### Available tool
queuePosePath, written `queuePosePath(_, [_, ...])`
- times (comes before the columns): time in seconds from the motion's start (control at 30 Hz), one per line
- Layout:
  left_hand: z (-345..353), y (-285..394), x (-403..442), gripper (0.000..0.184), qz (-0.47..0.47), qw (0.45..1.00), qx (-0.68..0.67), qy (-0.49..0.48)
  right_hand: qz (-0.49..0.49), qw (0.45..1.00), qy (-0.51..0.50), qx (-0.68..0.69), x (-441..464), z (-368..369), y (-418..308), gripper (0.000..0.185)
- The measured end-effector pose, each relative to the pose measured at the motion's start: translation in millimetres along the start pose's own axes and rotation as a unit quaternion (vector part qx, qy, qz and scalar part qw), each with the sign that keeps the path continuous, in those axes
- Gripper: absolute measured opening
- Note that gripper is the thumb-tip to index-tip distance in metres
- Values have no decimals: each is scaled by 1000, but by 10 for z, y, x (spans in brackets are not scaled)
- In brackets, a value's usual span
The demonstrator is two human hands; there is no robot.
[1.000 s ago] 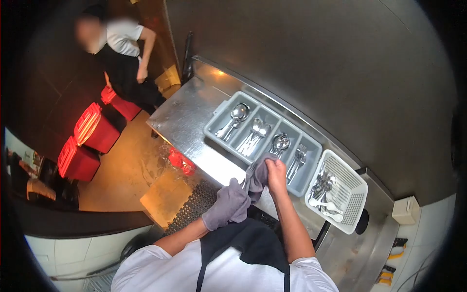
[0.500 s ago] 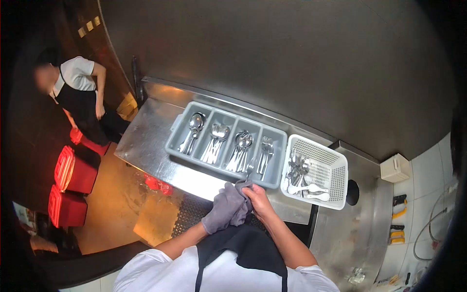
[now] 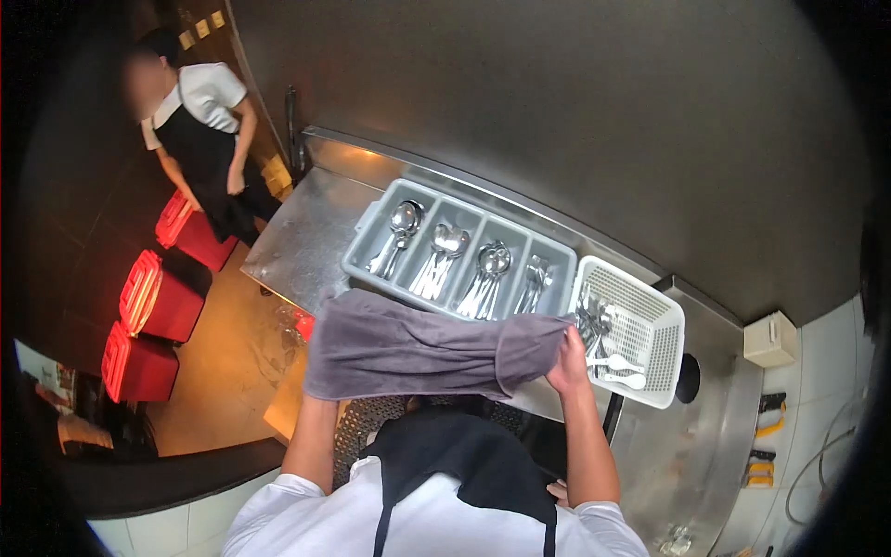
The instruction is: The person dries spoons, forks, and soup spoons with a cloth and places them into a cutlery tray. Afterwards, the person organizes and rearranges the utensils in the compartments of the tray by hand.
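A grey-purple cloth [image 3: 427, 348] is stretched out sideways over the counter's front edge. My right hand [image 3: 568, 364] grips its right end, near the white basket. The cloth covers my left hand at its left end, so those fingers are hidden. Behind the cloth lies a grey four-compartment tray [image 3: 367, 243]. Its compartments hold large spoons [image 3: 406, 218], two groups of smaller spoons [image 3: 449, 243] [image 3: 493, 260], and forks [image 3: 538, 274] at the right. The white perforated basket [image 3: 659, 339] holds mixed metal cutlery and white spoons [image 3: 624, 379].
The tray and basket rest on a steel counter [image 3: 302, 237] against a dark wall. Beyond its left end stands a person [image 3: 209, 139] in a black apron, by red lidded bins [image 3: 158, 297]. A white box [image 3: 770, 340] and yellow-handled tools [image 3: 761, 473] are at the right.
The bunched cloth is now spread wide, and my hands have moved apart. The fork seen in the cloth half a second ago is no longer visible there. The view has shifted.
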State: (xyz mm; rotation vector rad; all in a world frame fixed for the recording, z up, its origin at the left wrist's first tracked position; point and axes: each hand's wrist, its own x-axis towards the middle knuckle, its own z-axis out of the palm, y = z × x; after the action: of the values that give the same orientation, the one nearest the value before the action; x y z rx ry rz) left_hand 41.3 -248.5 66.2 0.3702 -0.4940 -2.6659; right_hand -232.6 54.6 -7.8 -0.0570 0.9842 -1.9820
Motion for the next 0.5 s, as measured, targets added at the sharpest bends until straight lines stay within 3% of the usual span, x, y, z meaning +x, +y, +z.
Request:
queuePosePath(0.13, [-234,242,-314,41,146,984,72,64,-53,993,-19,102,-179,501,-208,67])
queuePosePath(0.2, [-1338,314,-250,40,176,951,240,81,-104,987,-67,103,-366,1045,-427,68])
queuePosePath(0.23, [-1611,314,-410,41,145,885,438,65,-120,980,-108,117,-446,1270,-512,69])
queuePosePath(0.27, [-1877,315,-568,42,128,777,615,41,-139,971,-148,130,-512,1479,-614,71])
queuePosePath(0.33, [-1788,343,-689,49,-9,540,842,2,-163,963,-197,89,-595,1780,-726,75])
queuePosePath(0.4, [-1251,395,-750,57,-146,529,836,24,-174,963,-204,-17,-648,2006,-709,81])
queuePosePath(0.43, [-982,346,-814,62,-216,523,824,38,-112,961,-251,-31,-643,2112,-662,87])
queuePosePath(0.47, [-664,210,-796,61,-127,727,673,41,-134,954,-265,-25,-574,2027,-442,83])
queuePosePath(0.5, [-283,50,-723,59,-23,880,473,41,-119,953,-250,-125,-547,2128,-371,82])
